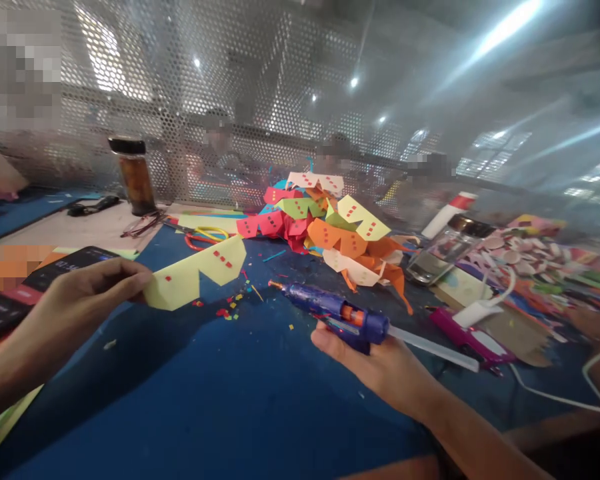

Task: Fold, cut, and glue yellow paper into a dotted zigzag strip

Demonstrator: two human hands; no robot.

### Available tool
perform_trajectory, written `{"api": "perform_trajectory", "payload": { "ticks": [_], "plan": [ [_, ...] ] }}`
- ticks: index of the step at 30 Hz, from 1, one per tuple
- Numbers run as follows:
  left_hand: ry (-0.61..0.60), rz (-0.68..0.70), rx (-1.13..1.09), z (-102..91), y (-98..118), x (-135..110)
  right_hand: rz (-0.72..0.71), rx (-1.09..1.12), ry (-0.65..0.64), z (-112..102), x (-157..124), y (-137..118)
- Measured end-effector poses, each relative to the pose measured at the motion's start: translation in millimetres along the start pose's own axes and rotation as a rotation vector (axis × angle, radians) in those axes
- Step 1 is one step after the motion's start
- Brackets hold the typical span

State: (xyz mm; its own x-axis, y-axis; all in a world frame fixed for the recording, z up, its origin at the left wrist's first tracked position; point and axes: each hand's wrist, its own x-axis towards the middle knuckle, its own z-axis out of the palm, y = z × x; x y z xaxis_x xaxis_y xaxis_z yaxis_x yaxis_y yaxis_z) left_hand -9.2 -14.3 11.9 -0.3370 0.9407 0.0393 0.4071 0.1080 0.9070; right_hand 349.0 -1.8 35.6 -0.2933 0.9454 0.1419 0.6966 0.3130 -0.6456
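Observation:
My left hand (87,293) pinches one end of a folded yellow paper piece (200,270) with small red squares on it, lifted over the blue table mat (220,400). My right hand (375,363) is wrapped round a blue glue gun (337,313). The gun's nozzle points left toward the yellow paper, and a clear glue stick (433,347) juts out of its back. A heap of folded coloured paper pieces (330,223) lies beyond both hands.
Scissors (205,237) with yellow and red handles lie by the heap. A dark jar (134,175) stands at the back left, a phone (45,277) on the left, a pink cutter (473,340), a white cable (545,397) and paper discs (520,253) on the right. A perforated metal screen (260,100) closes the back; people sit behind it.

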Motion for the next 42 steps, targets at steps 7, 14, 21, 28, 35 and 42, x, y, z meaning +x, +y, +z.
{"api": "perform_trajectory", "payload": {
  "ticks": [7, 14, 21, 28, 35, 42],
  "plan": [
    [-0.067, 0.125, -0.02, 1.4, 16, -11, -0.225, 0.109, -0.142, 9, 0, -46],
    [-0.125, 0.17, -0.094, 0.7, 12, -8, -0.334, 0.07, -0.264, 32, 19, -71],
    [-0.153, 0.154, -0.096, 1.6, 12, -8, -0.31, 0.081, -0.336, 47, 29, -73],
    [-0.172, 0.175, -0.124, 2.2, 13, -9, -0.29, 0.037, -0.28, 51, 26, -72],
    [-0.22, 0.167, -0.143, 3.4, 9, -6, -0.353, 0.006, -0.227, 54, 27, -67],
    [-0.242, 0.136, -0.16, 3.6, 11, -7, -0.511, -0.006, -0.134, 58, 29, -65]
  ]
}}
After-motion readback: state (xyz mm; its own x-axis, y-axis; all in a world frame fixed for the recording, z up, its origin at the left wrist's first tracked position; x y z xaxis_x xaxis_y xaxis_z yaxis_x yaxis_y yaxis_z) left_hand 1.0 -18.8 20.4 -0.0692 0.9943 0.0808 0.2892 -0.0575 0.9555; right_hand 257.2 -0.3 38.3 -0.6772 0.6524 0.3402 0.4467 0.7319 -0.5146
